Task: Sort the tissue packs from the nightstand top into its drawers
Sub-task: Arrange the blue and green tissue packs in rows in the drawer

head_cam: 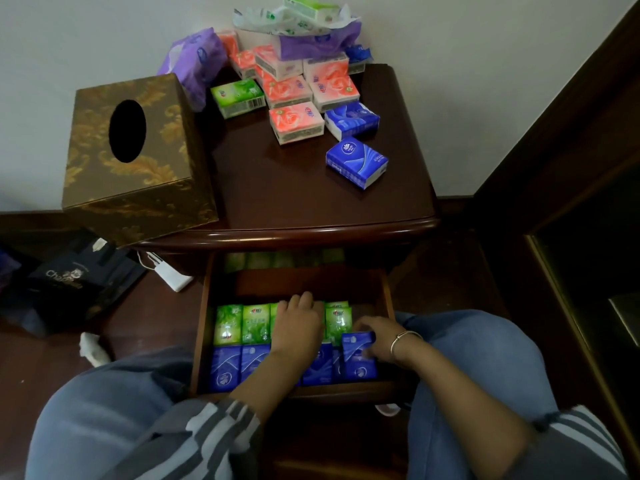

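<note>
The open drawer [202, 327] of the dark wooden nightstand [311, 206] holds a back row of green tissue packs [242, 323] and a front row of blue packs [239, 367]. My left hand [299, 327] lies flat on the packs in the drawer's middle, fingers spread over the green row. My right hand [377, 336] grips a blue pack [358, 355] standing at the right end of the blue row. On the nightstand top lie two blue packs [356, 161], one green pack [238, 97], several pink packs [296, 121] and purple packs [194, 62].
A gold patterned tissue box [138, 161] stands on the top's left corner. A torn plastic wrapper [294, 19] tops the pile at the back. A black bag [74, 282], a white charger [169, 273] and a crumpled tissue [91, 348] lie on the floor at left. My knees flank the drawer.
</note>
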